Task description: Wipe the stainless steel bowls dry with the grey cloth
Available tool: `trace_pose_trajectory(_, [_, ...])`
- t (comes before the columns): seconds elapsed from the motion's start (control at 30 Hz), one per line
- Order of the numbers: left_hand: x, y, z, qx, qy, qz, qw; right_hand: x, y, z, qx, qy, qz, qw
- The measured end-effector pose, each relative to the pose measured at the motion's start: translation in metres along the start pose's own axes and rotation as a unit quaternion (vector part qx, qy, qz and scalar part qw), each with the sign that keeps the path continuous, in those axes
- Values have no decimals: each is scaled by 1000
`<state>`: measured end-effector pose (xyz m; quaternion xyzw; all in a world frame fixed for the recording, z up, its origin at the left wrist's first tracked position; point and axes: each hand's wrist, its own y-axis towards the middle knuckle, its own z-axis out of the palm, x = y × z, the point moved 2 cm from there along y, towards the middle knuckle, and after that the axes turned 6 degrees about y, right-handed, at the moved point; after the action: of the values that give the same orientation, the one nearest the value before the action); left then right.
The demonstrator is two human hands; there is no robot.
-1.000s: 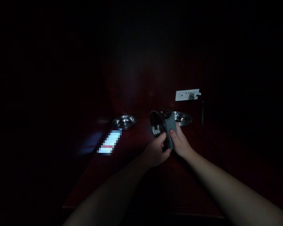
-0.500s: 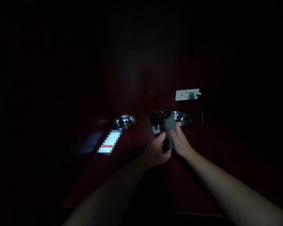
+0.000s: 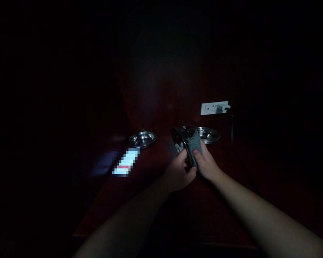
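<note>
A shiny metal bowl point(image 3: 179, 140) is tilted on its side above the table, its hollow facing left. My left hand point(image 3: 178, 171) is closed on the bowl's near rim, with fingers on the inside. Against the bowl's outer side lies a grey-green textured cloth point(image 3: 195, 143). My right hand point(image 3: 206, 161) is closed on this cloth and presses it to the bowl, thumb towards me; its other fingers are mostly hidden behind the cloth.
One metal dish point(image 3: 142, 139) rests at the back left of the dark red table point(image 3: 107, 208). Another metal dish point(image 3: 210, 135) sits behind my right hand. A lit, pixelated phone-like rectangle point(image 3: 126, 163) lies at left. The wall socket point(image 3: 211, 108) holds a plug with a dark cord point(image 3: 232, 130).
The bowl has turned slightly in my hands, its opening showing narrower. My left fingers have shifted a little along the rim. The dishes have stayed in place.
</note>
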<state>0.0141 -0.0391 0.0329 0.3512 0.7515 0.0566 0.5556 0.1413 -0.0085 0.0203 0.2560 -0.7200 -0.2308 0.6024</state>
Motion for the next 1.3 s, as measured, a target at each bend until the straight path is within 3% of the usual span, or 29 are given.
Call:
trace_pose_trajectory(0.5, [3,2,-1,-45,-114,-11,992,3,3,2,31,-41,-40,998])
trace_pose_trajectory(0.8, [1,3,-1,16,-91,-22,995,1,0,2,44,-14,-9,999])
trace_pose_trajectory(1.3, [14,3,-4,2,18,-15,1000,0,0,1,45,24,6,999])
